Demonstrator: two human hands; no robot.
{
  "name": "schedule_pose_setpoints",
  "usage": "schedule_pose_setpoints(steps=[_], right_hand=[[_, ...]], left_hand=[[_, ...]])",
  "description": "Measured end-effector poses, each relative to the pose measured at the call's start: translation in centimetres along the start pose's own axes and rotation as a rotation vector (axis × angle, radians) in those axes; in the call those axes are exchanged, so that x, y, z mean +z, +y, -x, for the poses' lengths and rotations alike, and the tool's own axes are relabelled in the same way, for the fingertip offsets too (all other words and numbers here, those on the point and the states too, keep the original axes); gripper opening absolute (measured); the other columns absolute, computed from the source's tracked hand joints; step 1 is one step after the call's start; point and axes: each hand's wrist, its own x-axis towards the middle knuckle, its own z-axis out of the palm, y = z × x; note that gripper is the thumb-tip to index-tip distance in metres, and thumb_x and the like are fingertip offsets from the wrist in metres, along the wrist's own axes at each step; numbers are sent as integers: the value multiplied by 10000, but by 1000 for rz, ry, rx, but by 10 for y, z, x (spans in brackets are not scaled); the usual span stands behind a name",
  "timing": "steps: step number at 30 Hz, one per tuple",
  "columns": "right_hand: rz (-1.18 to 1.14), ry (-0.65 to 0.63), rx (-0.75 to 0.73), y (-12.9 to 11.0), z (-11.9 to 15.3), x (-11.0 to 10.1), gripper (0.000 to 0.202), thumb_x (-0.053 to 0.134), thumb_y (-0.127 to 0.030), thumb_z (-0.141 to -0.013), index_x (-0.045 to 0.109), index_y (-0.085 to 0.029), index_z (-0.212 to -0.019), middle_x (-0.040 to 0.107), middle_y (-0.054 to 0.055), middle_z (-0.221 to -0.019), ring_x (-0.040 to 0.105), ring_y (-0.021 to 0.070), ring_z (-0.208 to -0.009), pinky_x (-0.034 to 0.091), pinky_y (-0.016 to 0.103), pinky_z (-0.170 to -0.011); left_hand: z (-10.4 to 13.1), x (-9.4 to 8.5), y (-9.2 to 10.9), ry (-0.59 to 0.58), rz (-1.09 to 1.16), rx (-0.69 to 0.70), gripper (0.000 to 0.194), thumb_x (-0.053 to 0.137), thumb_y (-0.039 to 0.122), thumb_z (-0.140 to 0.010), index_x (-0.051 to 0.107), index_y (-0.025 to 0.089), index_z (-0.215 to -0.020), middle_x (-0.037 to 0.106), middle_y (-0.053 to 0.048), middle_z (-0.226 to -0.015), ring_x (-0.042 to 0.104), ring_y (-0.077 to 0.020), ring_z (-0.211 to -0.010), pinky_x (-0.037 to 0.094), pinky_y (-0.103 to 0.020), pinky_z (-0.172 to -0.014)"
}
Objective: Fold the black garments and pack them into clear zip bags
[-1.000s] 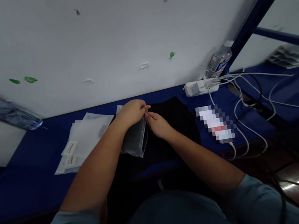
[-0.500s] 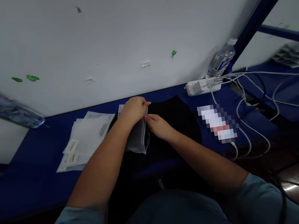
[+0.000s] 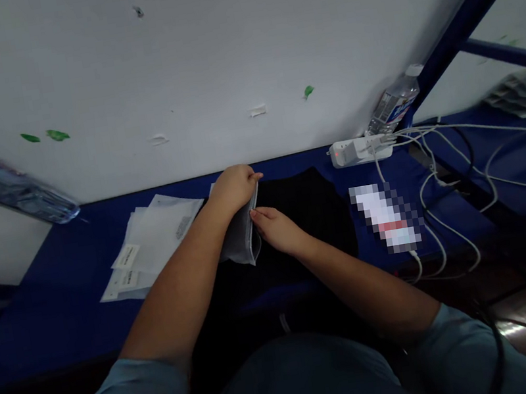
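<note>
The left hand and the right hand each pinch the edge of a cloudy plastic bag, fingers closed, over some black cloth.

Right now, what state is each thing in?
Held bag: mouth gaping at its near end.
Left hand: gripping the bag's mouth edge, far end.
Right hand: pinching that edge, nearer the body.
Other bags: overlapping, lying flat.
Black cloth: lying under the hands.
Power strip: red light lit, plugs in.
Bottle: capped.
Pixelated item: state hidden.
</note>
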Motion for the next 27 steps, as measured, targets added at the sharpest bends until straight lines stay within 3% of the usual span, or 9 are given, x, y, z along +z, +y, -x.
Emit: schedule_pose_setpoints(steps=[2, 4, 6, 8, 11, 14, 18, 22, 27], right_hand=[[0, 5, 10, -1, 1, 0, 428, 491, -573, -942, 505, -226, -693, 470, -31, -587, 433, 126, -549, 343, 246, -509], [4, 29, 23, -2, 1, -1, 417, 501, -560, -935, 510, -222, -691, 486, -29, -593, 441, 125, -555, 351, 247, -519], [-1, 66, 30, -4, -1, -3, 400, 499, -534, -934, 519, -217, -691, 514, -23, -608, 456, 126, -567, 364, 251, -536], [-21, 88, 24, -4, -2, -5, 378, 489, -498, -935, 533, -212, -691, 544, -14, -629, 476, 128, -581, 383, 255, -558], [-38, 95, 16, -4, -4, -8, 359, 480, -459, -931, 542, -208, -683, 555, -10, -631, 488, 128, -581, 397, 258, -573], [-17, 111, 44, -4, -4, -8, 361, 472, -462, -930, 529, -213, -675, 536, -15, -609, 468, 127, -561, 387, 258, -556], [9, 131, 63, -8, -3, -10, 348, 478, -473, -910, 514, -218, -678, 512, -22, -599, 445, 127, -557, 368, 258, -543], [7, 112, 33, -13, -2, -12, 317, 472, -423, -897, 501, -216, -659, 499, -29, -604, 429, 121, -563, 356, 259, -553], [39, 125, 59, -13, -3, -13, 316, 472, -384, -905, 489, -216, -639, 482, -34, -588, 409, 117, -550, 340, 262, -555]], left_hand=[[1, -3, -2, -13, 43, -29, 378, 517, 444, -982, 727, 160, -845, 726, -115, -837, 663, -241, -830, 482, -367, -804], [11, -8, -3, 47, 105, -7, 370, 513, 465, -980, 729, 166, -957, 738, -123, -1014, 674, -253, -980, 496, -374, -903], [35, -13, -1, 182, 144, 55, 384, 465, 442, -1002, 677, 171, -1175, 659, -128, -1305, 604, -257, -1221, 456, -389, -1049], [70, -11, 6, 211, 100, 70, 453, 420, 443, -1017, 593, 166, -1331, 550, -138, -1468, 505, -282, -1370, 409, -439, -1134], [125, 8, 21, 175, -95, 14, 630, 615, 474, -909, 527, 93, -1403, 501, -225, -1497, 475, -394, -1390, 418, -530, -1133], [156, 35, 30, 260, -209, 10, 783, 673, 324, -868, 356, -6, -1504, 415, -305, -1535, 436, -434, -1412, 421, -561, -1123], [154, 52, 22, 364, -234, 151, 578, 535, 235, -975, 392, 96, -1518, 458, -199, -1548, 464, -369, -1411, 426, -535, -1126], [144, 50, 4, 406, -188, 287, 473, 518, 253, -1004, 494, 153, -1466, 548, -146, -1488, 530, -328, -1365, 445, -505, -1128], [141, 50, -7, 404, -173, 360, 429, 473, 212, -1012, 545, 166, -1433, 569, -126, -1472, 543, -314, -1358, 447, -520, -1139]])
